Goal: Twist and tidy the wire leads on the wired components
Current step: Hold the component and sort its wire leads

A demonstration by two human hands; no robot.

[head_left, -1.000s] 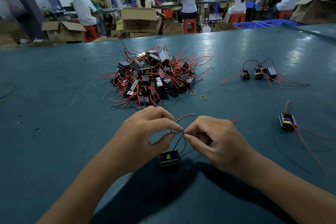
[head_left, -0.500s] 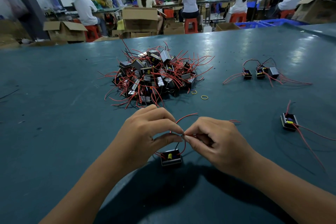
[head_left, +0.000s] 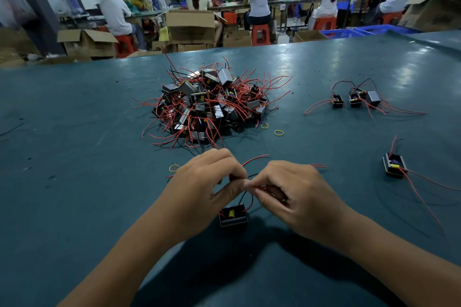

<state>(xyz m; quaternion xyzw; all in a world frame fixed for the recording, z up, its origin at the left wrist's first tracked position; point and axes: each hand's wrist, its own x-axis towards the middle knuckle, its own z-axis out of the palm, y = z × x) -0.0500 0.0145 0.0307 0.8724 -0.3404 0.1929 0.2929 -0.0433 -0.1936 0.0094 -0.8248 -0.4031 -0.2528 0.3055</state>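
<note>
A small black wired component [head_left: 233,217] with a yellow part sits on the teal table just below my two hands. Its red and black leads [head_left: 250,197] rise to where my fingertips meet. My left hand [head_left: 207,182] pinches the leads between thumb and forefinger. My right hand [head_left: 287,192] pinches the same leads from the other side, and red wire ends [head_left: 255,158] stick out above and to the right. A big pile of such components [head_left: 209,104] with tangled red wires lies farther back at the centre.
Three components [head_left: 355,99] lie at the right rear and a single one [head_left: 394,166] with long red leads at the right. Yellow rubber bands [head_left: 279,132] lie near the pile, another [head_left: 173,168] by my left hand. Workers and cardboard boxes fill the background.
My fingertips have closed together on the leads and shifted slightly. The component has stayed on the table below my hands.
</note>
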